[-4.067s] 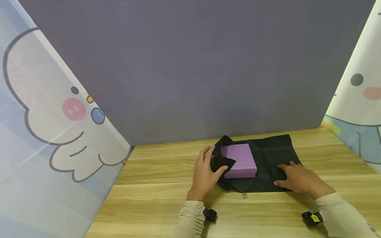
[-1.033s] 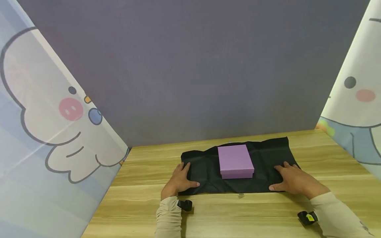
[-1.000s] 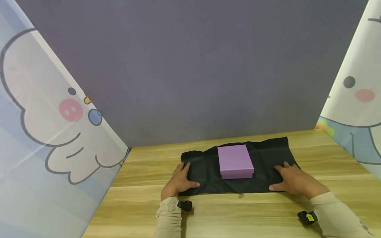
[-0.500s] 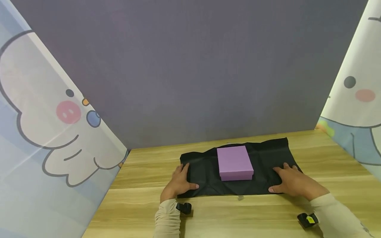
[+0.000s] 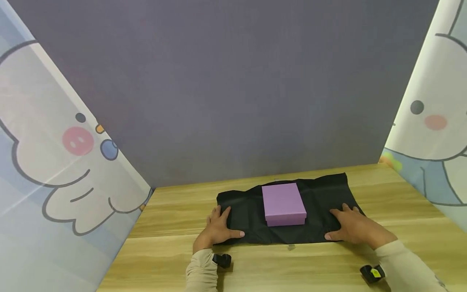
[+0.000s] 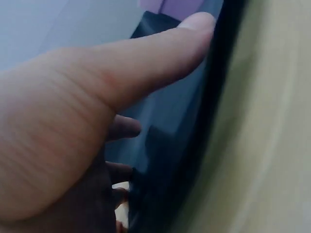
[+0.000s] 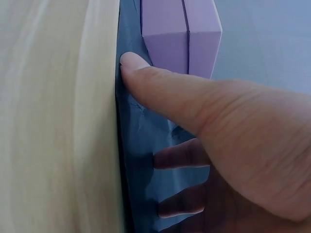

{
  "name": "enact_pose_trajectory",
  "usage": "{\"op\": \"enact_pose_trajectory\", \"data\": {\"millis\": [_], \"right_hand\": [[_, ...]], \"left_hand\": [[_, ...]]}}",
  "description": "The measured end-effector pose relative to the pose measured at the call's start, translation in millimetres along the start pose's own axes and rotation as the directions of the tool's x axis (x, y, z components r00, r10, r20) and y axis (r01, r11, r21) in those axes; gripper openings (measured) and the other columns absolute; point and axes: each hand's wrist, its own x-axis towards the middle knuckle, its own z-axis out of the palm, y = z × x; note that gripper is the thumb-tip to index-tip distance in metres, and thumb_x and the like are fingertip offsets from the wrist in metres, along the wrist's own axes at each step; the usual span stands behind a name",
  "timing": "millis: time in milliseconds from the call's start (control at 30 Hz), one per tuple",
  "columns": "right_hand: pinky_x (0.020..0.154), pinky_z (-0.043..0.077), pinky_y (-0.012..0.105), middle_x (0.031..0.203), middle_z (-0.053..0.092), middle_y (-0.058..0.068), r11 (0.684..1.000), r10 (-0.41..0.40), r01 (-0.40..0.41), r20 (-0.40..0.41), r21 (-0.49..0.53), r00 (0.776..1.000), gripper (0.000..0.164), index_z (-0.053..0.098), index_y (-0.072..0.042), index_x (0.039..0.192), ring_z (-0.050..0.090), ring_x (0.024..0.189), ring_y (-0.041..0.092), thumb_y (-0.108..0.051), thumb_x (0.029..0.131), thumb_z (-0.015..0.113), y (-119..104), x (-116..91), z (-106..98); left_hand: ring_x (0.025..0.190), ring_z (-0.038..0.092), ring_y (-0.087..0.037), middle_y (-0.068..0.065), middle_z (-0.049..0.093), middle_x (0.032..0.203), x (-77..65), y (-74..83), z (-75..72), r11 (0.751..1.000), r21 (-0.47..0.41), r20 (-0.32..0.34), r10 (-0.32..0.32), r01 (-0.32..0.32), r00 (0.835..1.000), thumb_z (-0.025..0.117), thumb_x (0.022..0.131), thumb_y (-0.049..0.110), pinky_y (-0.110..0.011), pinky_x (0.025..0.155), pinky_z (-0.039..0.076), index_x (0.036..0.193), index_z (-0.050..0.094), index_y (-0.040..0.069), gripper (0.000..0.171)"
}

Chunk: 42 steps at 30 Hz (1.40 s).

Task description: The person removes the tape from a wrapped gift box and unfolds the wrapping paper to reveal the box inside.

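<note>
A purple lidded box [image 5: 283, 202] sits on the middle of a black cloth [image 5: 248, 219] spread across the wooden table. My left hand [image 5: 217, 229] rests on the cloth's left end with fingers spread and thumb pointing toward the box. On the opposite end my right hand [image 5: 352, 227] lies with its fingers spread too. In the right wrist view the fingertips touch the cloth [image 7: 141, 136], and the box [image 7: 170, 39] stands beyond the thumb, apart from it. The left wrist view shows the thumb over the cloth [image 6: 170, 126], with a corner of the box at the top.
The wooden tabletop [image 5: 168, 219] runs back to a plain grey panel [image 5: 233, 101]. Cartoon-printed sheets [image 5: 40, 170] stand at the left and right sides. A small grey mark [image 5: 291, 247] shows on the table just in front of the cloth.
About four seconds ago the left hand held the cloth's left part folded up against the box. Now that part lies spread flat, and the left hand has moved left. The last second shows both hands still.
</note>
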Motion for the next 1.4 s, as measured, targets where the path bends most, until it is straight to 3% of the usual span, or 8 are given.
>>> {"op": "enact_pose_trajectory", "data": {"millis": [167,700,933,1167,1400], "right_hand": [[0.092,0.032,0.077,0.137,0.024,0.056,0.999,0.039,-0.039,0.029,0.024,0.999,0.101,0.049,0.012,0.138,0.02,0.122,0.078,-0.063,0.076,0.077,-1,-2,1],[0.091,0.033,0.077,0.136,0.027,0.056,0.999,0.02,-0.02,-0.001,0.026,1.0,0.099,0.051,0.011,0.137,0.023,0.12,0.078,-0.063,0.076,0.077,-3,-3,4],[0.092,0.033,0.077,0.136,0.029,0.055,1.0,0.024,-0.024,-0.014,0.011,1.0,0.099,0.052,0.01,0.136,0.026,0.12,0.077,-0.064,0.076,0.076,-1,-6,2],[0.085,0.043,0.071,0.134,0.047,0.04,0.997,-0.014,0.007,-0.086,-0.081,0.996,0.094,0.06,-0.003,0.134,0.044,0.118,0.065,-0.071,0.07,0.076,0,-7,3],[0.076,0.045,0.071,0.131,0.05,0.033,0.993,-0.011,-0.003,-0.119,-0.12,0.993,0.092,0.062,-0.007,0.132,0.046,0.114,0.064,-0.072,0.069,0.077,6,-9,-4]], "left_hand": [[0.147,0.004,-0.052,-0.033,0.007,0.16,0.1,2.9,9.1,1.0,0.026,-0.015,0.003,-0.002,1.0,0.086,0.075,0.049,-0.068,0.114,0.003,0.156,0.033,0.004,0.106],[0.148,0.004,-0.05,-0.03,0.011,0.161,-3.4,5.4,3.4,0.999,0.053,-0.021,-0.013,0.014,1.0,0.088,0.073,0.048,-0.068,0.113,0.004,0.154,0.039,0.005,0.104],[0.149,0.003,-0.048,-0.029,0.006,0.162,-1.3,4.0,4.7,1.0,0.026,-0.032,0.006,-0.005,0.999,0.087,0.073,0.05,-0.067,0.114,0.003,0.155,0.036,0.005,0.106],[0.149,0.006,-0.046,-0.028,0.01,0.162,-4.8,-8.1,4.3,0.997,0.081,-0.038,-0.016,0.019,0.999,0.084,0.071,0.061,-0.063,0.116,0.003,0.156,0.037,0.006,0.112],[0.148,0.01,-0.048,-0.029,0.013,0.161,0.2,-2.8,3.5,0.998,0.061,-0.057,0.024,-0.02,0.998,0.086,0.071,0.055,-0.066,0.113,0.008,0.154,0.042,0.008,0.105]]}}
